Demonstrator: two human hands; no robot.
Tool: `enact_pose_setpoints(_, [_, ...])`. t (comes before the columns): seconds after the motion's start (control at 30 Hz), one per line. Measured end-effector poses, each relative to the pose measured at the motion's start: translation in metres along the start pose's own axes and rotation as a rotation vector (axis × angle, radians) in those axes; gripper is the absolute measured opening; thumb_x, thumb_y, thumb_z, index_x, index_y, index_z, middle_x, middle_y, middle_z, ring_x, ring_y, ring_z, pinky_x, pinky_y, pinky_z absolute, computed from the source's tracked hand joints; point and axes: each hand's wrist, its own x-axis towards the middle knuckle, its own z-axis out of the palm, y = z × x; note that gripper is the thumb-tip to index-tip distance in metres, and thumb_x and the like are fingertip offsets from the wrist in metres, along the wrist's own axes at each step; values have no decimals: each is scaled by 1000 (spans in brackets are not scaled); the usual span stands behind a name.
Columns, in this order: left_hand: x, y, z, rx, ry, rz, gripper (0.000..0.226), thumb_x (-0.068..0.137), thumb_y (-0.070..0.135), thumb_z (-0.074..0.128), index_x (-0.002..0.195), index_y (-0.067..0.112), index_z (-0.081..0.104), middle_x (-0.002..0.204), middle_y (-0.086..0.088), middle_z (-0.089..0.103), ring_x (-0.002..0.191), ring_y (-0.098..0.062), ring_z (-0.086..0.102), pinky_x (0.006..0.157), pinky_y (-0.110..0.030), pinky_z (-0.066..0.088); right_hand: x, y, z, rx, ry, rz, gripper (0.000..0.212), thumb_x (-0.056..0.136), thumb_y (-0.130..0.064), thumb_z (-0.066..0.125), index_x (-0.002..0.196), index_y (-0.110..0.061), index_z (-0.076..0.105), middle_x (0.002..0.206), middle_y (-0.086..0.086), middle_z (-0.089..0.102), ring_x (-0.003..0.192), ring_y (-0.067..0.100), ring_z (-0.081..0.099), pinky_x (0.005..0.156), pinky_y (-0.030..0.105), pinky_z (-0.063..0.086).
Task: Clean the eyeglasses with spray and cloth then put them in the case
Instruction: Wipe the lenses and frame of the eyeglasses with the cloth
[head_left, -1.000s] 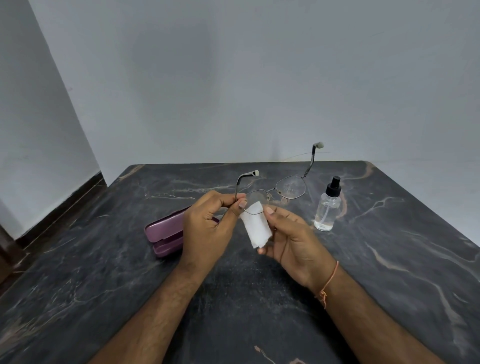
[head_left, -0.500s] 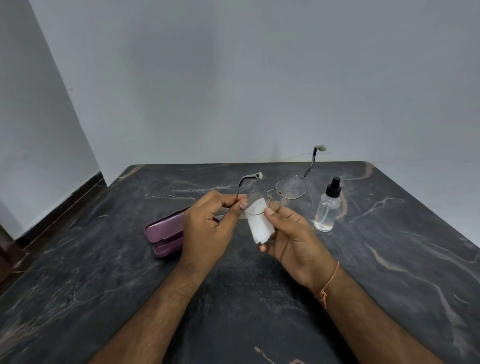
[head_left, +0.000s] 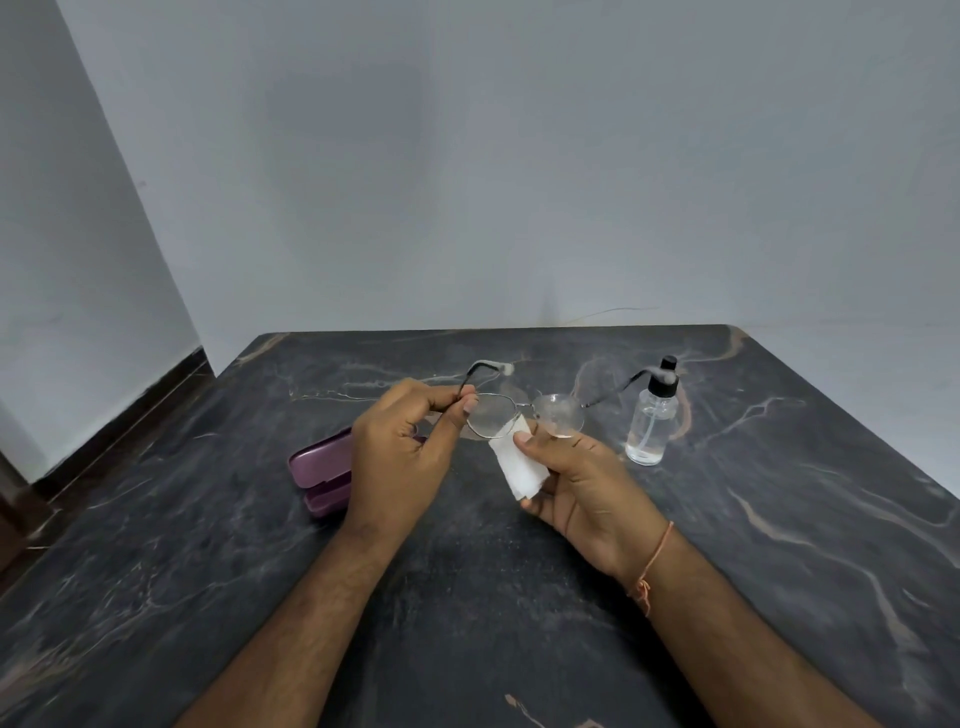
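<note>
From the head view, we see our left hand (head_left: 402, 457) pinching the glasses (head_left: 524, 413) at the left hinge, above the dark surface (head_left: 779, 519). Our right hand (head_left: 582, 483) grips a folded white cloth (head_left: 517, 467) against the left lens. The purple case (head_left: 322, 470) lies behind our left hand; the spray bottle (head_left: 649, 421) stands to the right.

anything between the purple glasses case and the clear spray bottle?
Head view: between purple glasses case and clear spray bottle, left hand holds wire-framed eyeglasses; right hand holds white folded cloth.
</note>
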Motion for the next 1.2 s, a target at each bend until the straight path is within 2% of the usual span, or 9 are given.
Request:
enact_pose_setpoints(0.1, [1, -1, -4, 25, 37, -32, 10, 98, 20, 79, 101, 12, 84, 97, 6, 79, 96, -3, 75, 84, -18, 57, 1, -2, -3, 78, 36, 18, 22, 93, -5, 74, 114, -10, 75, 102, 12, 79, 73, 16, 71, 57, 26, 54])
enact_pose_setpoints(0.2, [2, -2, -6, 30, 63, -68, 7, 99, 19, 79, 102, 14, 84, 97, 10, 78, 94, -6, 74, 83, -23, 59, -2, -6, -4, 119, 11, 20, 23, 94, -1, 68, 113, -12, 76, 101, 10, 79, 77, 16, 71, 61, 27, 56])
enact_pose_setpoints(0.3, [3, -1, -8, 13, 90, -86, 5, 99, 20, 78, 102, 23, 81, 98, 15, 77, 94, -3, 74, 83, -22, 58, -6, -9, -4, 214, -18, 19, 22, 97, -9, 62, 115, -11, 75, 100, 7, 79, 78, 17, 71, 64, 30, 58])
enact_pose_setpoints(0.43, [4, 0, -10, -19, 112, -118, 5, 99, 26, 75, 102, 25, 79, 99, 11, 78, 94, -3, 75, 85, -21, 58, -7, -12, -7, 312, -36, -52, 27, 97, -25, 67, 120, -12, 73, 116, 8, 77, 87, 19, 75, 67, 32, 61])
enact_pose_setpoints(0.53, [4, 1, -9, -23, 94, -109, 4, 99, 25, 75, 101, 24, 80, 99, 11, 78, 96, -7, 75, 85, -25, 60, -6, -11, -6, 315, -46, -96, 32, 100, -26, 66, 129, -14, 72, 118, 8, 77, 90, 18, 74, 68, 30, 62])
enact_pose_setpoints(0.7, [2, 1, -9, -56, 66, -104, 6, 99, 20, 77, 101, 17, 82, 100, 8, 80, 97, -10, 77, 87, -29, 62, -8, -13, -6, 290, -66, -120, 26, 101, -29, 64, 122, -22, 75, 114, 4, 79, 85, 15, 74, 65, 31, 57])
enact_pose_setpoints(0.9, [1, 2, -8, -84, 50, -94, 8, 98, 23, 76, 101, 18, 81, 101, 9, 79, 99, -11, 77, 88, -30, 62, -9, -14, -9, 306, -219, -60, 27, 100, -41, 62, 109, -21, 77, 127, 2, 73, 94, 17, 69, 69, 35, 56])
enact_pose_setpoints(1.07, [3, -2, -12, -120, 92, -129, 5, 99, 23, 75, 99, 21, 80, 100, 4, 80, 97, -18, 78, 87, -41, 65, -11, -15, -5, 315, -154, -61, 19, 92, -29, 68, 98, -21, 84, 108, 5, 77, 83, 17, 72, 62, 31, 57])
enact_pose_setpoints(1.2, [2, -1, -12, -119, 83, -123, 5, 99, 24, 75, 99, 21, 80, 100, 3, 80, 97, -15, 78, 86, -39, 65, -9, -15, -7, 313, -131, -115, 24, 94, -22, 67, 115, -22, 80, 114, 5, 78, 84, 15, 72, 63, 30, 57])
